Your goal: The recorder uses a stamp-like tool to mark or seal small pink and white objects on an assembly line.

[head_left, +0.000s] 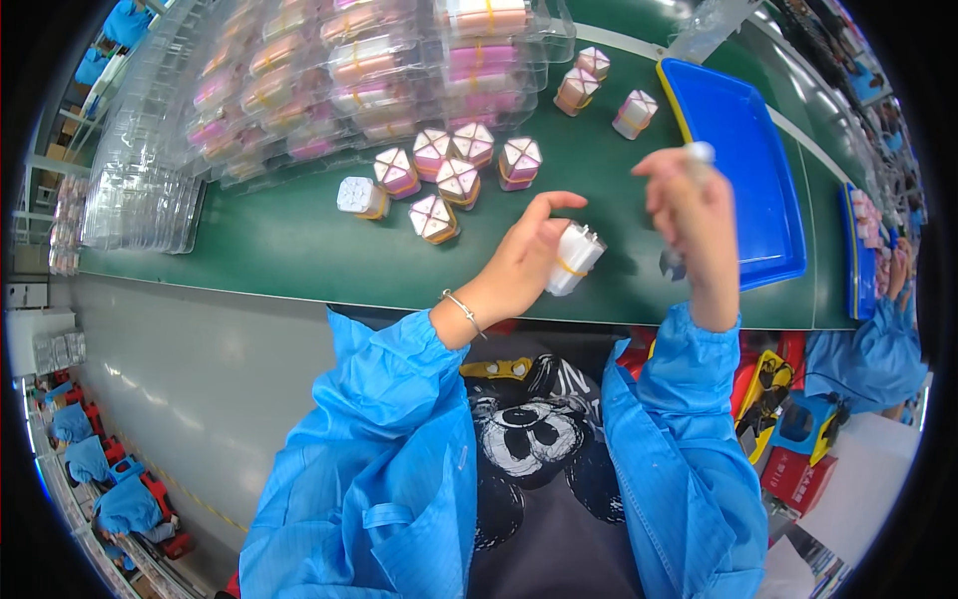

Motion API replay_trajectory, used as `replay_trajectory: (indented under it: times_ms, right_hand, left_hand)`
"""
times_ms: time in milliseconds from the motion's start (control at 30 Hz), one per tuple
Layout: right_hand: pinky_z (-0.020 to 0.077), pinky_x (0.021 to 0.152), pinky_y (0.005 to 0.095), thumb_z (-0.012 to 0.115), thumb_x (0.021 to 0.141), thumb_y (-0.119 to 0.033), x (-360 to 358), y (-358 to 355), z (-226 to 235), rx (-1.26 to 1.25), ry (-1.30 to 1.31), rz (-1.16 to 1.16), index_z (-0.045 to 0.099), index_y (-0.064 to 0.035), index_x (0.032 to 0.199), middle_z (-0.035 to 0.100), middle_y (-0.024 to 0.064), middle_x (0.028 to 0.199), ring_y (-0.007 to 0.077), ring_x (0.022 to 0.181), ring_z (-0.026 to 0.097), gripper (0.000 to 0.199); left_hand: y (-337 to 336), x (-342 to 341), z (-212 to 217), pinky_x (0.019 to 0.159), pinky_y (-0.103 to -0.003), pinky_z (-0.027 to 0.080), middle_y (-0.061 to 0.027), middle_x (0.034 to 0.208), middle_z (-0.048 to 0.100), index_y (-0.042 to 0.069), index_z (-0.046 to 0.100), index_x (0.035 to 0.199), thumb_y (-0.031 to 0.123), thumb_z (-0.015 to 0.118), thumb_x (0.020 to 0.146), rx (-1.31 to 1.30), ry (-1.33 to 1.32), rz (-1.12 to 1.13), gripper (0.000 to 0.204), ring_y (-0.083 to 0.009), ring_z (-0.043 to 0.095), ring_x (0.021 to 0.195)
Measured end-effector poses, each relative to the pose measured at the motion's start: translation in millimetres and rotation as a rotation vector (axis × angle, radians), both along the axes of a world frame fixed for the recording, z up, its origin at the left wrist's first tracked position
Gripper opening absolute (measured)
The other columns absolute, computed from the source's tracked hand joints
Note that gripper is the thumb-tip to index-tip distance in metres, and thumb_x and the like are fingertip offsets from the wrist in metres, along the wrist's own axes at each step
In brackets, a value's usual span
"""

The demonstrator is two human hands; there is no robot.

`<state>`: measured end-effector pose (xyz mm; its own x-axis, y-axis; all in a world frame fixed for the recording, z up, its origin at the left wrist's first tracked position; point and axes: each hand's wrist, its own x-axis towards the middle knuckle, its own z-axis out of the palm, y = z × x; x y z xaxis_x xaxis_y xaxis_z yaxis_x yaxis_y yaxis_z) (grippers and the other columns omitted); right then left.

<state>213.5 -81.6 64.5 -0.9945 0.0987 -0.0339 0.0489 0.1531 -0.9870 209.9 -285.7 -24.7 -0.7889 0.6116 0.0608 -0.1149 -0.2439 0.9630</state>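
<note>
A small white box [574,258] with a yellow band around it sits just right of the frame's centre, tilted with its top toward the upper right, gripped at its left side and held above the green belt. Further right, in the upper right part of the frame, a small pale, rounded piece [701,152] shows at raised fingertips; it is blurred, so its kind cannot be told.

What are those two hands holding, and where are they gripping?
The left hand grips a small white banded pack by its near end. The right hand pinches a small white-tipped thing at its fingertips; its kind cannot be told.
</note>
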Motion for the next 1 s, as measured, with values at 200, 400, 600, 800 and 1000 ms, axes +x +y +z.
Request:
replay_trajectory:
  times_ms: [200,400,600,800,1000]
  right_hand:
    - [0.0373,0.052,0.0224,0.074,0.087,-0.031,0,-33,-11,0.181,-0.243,0.245,0.068,-0.0046,0.087,0.060,-0.0019,0.067,0.0031,0.060,0.049,0.027]
    - [0.0323,0.051,0.0183,0.076,0.082,-0.014,9,-7,-6,0.052,-0.313,0.341,0.063,-0.0046,0.106,0.064,0.0010,0.080,-0.0006,0.058,0.043,0.029]
    - [0.0300,0.052,0.0167,0.069,0.077,0.008,34,32,-23,0.086,-0.036,0.166,0.060,-0.0054,0.110,0.060,0.0005,0.115,-0.0026,0.058,0.035,0.036]
    - [0.0471,0.088,0.0313,0.061,0.077,0.009,34,39,-15,0.563,0.259,0.121,0.062,-0.0017,0.107,0.063,0.0110,0.113,0.0207,0.101,0.062,0.032]
    - [0.0478,0.088,0.0310,0.070,0.079,0.001,31,35,-12,0.407,0.128,-0.034,0.063,-0.0021,0.114,0.065,0.0098,0.108,0.0198,0.100,0.062,0.035]
  left_hand:
    - [2,-7,-7,0.074,-0.028,0.050,-0.0128,0.096,0.067,0.003,0.036,0.136,0.081,0.009,0.087,-0.112,-0.053,0.137,0.096,-0.0170,0.065,0.088]
    - [-8,4,5,0.077,-0.029,0.048,-0.0142,0.103,0.060,-0.001,0.042,0.128,0.038,0.045,0.103,-0.205,0.166,0.368,0.046,-0.0174,0.058,0.085]
    - [-4,13,-3,0.095,-0.038,0.045,-0.0202,0.131,0.035,-0.003,0.034,0.137,0.008,0.061,0.091,-0.502,0.653,0.659,0.054,-0.0277,0.048,0.114]
    - [8,3,6,0.108,-0.049,0.032,-0.0286,0.145,0.024,-0.007,0.026,0.142,0.011,0.066,0.088,-0.732,0.817,0.689,0.069,-0.0460,0.033,0.130]
    - [15,-15,5,0.106,-0.047,0.035,-0.0267,0.137,0.031,-0.005,0.031,0.139,0.004,0.064,0.087,-0.690,0.830,0.720,0.062,-0.0442,0.037,0.125]
